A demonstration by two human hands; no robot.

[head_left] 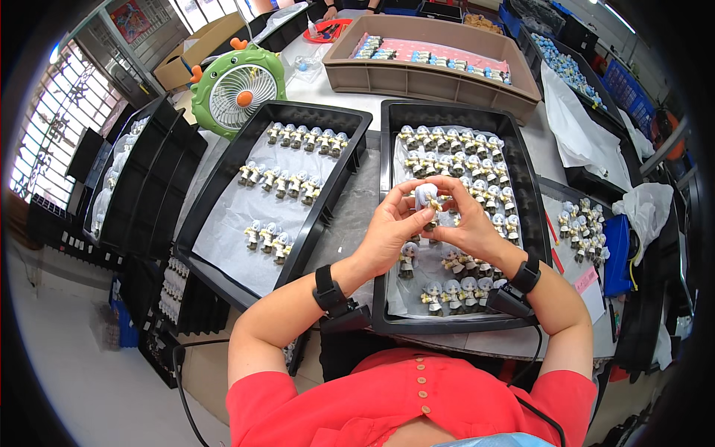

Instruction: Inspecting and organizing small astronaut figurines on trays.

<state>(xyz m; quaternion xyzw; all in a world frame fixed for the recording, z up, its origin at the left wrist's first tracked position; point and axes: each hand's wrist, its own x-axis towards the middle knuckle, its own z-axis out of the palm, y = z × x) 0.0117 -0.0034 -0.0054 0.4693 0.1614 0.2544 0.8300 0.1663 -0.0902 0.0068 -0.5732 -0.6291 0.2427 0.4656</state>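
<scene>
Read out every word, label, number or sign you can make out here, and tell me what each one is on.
No text is clear enough to quote.
Pink slip at the right: marks too small to read.
Red poster at the upper left: any lettering is too blurred to read.

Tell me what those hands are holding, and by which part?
The left hand and right hand hold a small white-haired figurine around its body; exact contact spots are too small to tell.
</scene>
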